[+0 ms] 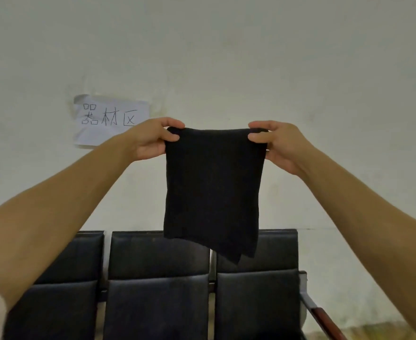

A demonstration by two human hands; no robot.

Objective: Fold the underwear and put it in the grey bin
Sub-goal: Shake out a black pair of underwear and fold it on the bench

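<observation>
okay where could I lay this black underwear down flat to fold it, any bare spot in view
The seat backs of the black bench show bare, but the seat pans lie below the picture. Both hands, left hand and right hand, hold the underwear against the wall. No grey bin in view.

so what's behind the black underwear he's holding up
Behind the black underwear are the pale wall and the backrests of the black seats; whatever sits directly behind the cloth is hidden.

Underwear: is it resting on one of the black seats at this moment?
No. The black underwear hangs in the air, pinched at its top corners by the left hand and right hand, above the seats.
</observation>
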